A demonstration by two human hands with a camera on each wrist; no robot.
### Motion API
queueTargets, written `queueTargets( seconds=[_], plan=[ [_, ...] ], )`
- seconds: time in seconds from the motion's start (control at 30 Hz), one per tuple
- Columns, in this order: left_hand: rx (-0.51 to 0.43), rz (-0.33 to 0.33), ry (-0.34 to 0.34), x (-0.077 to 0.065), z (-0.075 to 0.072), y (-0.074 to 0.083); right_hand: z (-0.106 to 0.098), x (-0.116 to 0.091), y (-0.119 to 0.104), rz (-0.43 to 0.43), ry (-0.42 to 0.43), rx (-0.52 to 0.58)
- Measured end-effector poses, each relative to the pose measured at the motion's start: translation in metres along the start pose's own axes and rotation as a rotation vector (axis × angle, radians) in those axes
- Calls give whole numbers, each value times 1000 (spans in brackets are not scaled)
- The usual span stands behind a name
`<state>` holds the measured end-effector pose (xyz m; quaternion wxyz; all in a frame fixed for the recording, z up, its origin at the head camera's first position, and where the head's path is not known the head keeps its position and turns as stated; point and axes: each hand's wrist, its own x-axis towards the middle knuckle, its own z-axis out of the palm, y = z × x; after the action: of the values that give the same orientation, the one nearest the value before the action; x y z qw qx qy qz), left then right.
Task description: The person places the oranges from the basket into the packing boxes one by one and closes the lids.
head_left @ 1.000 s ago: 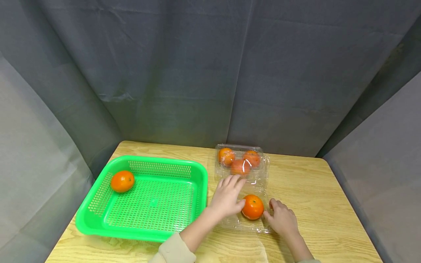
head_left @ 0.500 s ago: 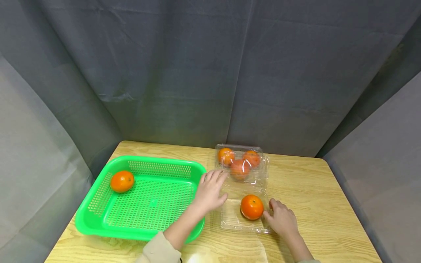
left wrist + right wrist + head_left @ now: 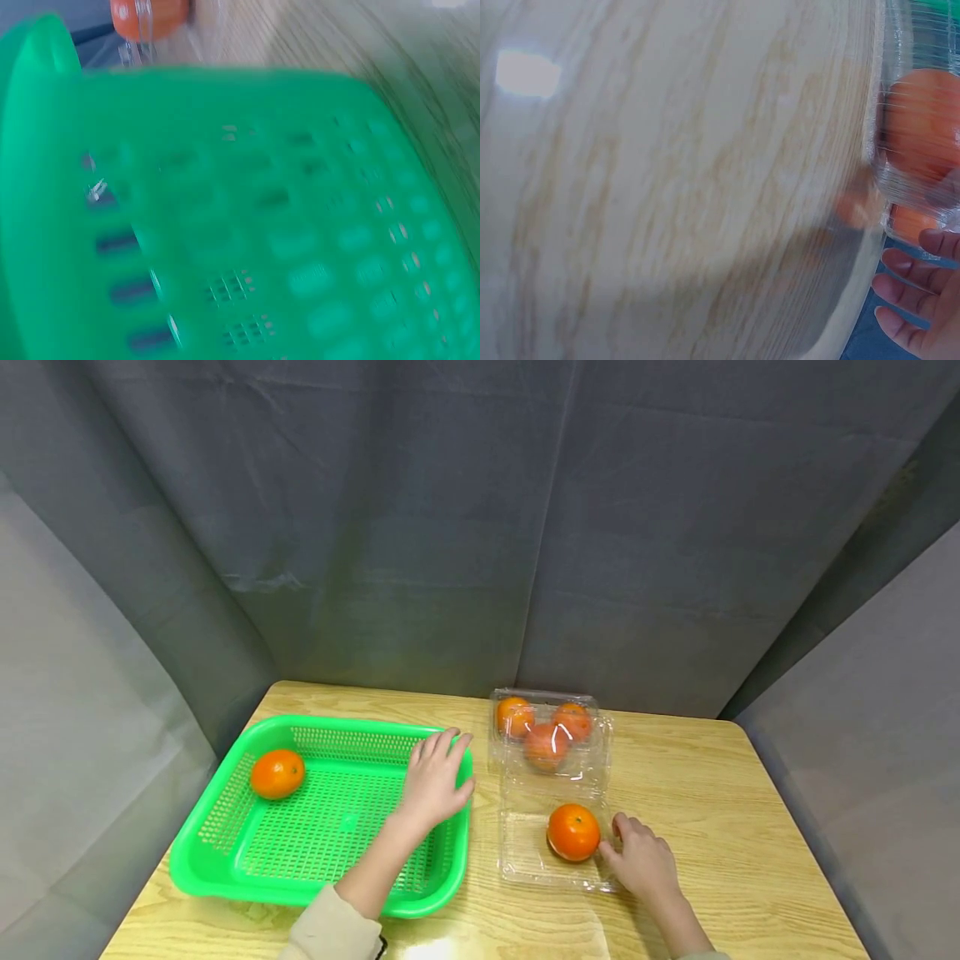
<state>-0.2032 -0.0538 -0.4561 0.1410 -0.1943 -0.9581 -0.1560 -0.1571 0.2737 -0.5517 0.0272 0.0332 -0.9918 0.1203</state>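
Note:
My left hand [image 3: 435,782] is over the right side of a green plastic basket [image 3: 322,893], fingers spread and holding nothing. Inside the basket, at its left end, lies an orange [image 3: 278,774]. My right hand [image 3: 643,857] rests at the right edge of a clear plastic clamshell container [image 3: 525,860], fingers loosely bent, thumb close beside a second orange [image 3: 573,832] in the container's front part. The right wrist view shows this hand's fingers [image 3: 915,292] apart with nothing in them. The left wrist view is filled by the basket's slotted wall [image 3: 225,97]; the left hand is outside it.
Behind the front orange, three more oranges [image 3: 546,747] show through clear plastic at the table's back edge. The wooden table [image 3: 720,827] is enclosed by grey cloth [image 3: 390,527] at the back and sides.
My left hand has moved left from beside the front orange to above the basket, with nothing in it. The right hand has stayed at the container's edge.

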Motion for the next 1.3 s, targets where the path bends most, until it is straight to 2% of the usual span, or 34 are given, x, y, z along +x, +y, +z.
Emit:
queueTargets(
  seconds=[0.23, 0.63, 0.97, 1.3],
  plan=[
    [19, -63, 20, -7, -3, -32, -1, 0, -2, 3, 19, -1],
    [46, -205, -6, -28, -9, -88, 0, 1, -2, -1, 36, 1],
    [78, -315, -54, -42, -16, -125, -2, -1, -3, 10, 2, 14],
    [56, -419, -122, -53, -25, -160, -1, 0, -2, 10, 15, 14]
  ],
)
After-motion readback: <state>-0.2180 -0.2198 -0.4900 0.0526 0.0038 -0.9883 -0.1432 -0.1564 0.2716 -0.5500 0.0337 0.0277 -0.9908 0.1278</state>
